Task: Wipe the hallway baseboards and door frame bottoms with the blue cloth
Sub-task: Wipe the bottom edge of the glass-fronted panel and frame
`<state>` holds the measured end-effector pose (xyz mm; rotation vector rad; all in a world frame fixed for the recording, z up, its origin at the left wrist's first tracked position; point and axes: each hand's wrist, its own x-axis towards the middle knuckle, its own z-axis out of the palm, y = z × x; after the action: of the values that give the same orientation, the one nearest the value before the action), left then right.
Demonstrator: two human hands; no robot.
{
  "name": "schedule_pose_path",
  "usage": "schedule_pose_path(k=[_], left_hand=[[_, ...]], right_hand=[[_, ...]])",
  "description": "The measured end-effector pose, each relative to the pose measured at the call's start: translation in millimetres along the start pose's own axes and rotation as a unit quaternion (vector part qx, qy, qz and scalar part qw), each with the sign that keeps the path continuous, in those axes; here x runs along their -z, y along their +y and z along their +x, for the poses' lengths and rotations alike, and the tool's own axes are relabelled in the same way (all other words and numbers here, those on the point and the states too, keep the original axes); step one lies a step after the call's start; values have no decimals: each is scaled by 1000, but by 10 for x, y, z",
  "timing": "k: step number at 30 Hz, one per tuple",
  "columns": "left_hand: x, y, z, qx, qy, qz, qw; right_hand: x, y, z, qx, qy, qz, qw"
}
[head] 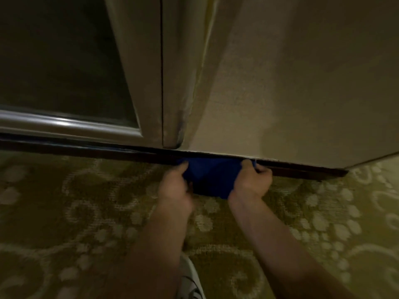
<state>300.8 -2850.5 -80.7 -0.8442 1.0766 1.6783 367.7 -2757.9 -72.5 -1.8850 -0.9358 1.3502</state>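
Against the dark baseboard [302, 167], just right of the door frame bottom [172, 134], the blue cloth [211, 175] is stretched between both hands: left hand [174, 186] and right hand [251, 180] each hold an end in a closed grip. Patterned carpet [75, 201] lies open on both sides; a shoe [192, 281] shows below.

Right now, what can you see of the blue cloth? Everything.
The cloth is deep blue, soft fabric, plain, creased and sagging in the middle. It is stretched between both hands: the left hand grips its left edge, the right hand its right edge. Its top edge lies against the dark baseboard, just right of the door frame bottom. The lower part hangs over the patterned carpet.
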Motion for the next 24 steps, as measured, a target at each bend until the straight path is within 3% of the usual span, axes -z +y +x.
schedule_pose_path(k=[4,7,9,10,11,13,16,19,24], left_hand=[[324,322,-25,-25,55,-56,997],[569,721,98,-42,114,-109,987],[752,915,50,-81,178,-40,980],[784,963,-33,-59,172,-30,983],[771,980,-214,-44,117,-97,987],[839,1062,-592,-96,59,-74,991],[890,908,-932,-117,30,63,991],[913,806,-1203,-126,52,141,981],[1240,897,-1650,-167,48,123,977]], right_hand=[[-337,214,-376,22,-43,-32,998],[-645,349,-814,-23,-168,-39,985],[-682,348,-962,-90,-264,-20,960],[-618,319,-965,-107,-303,-17,947],[-522,274,-945,-116,-334,-17,935],[-292,173,-884,-133,-384,-4,914],[83,59,-771,-153,-415,-9,897],[394,-68,-926,-174,-402,-56,897],[489,-124,-1372,-165,-443,-85,877]])
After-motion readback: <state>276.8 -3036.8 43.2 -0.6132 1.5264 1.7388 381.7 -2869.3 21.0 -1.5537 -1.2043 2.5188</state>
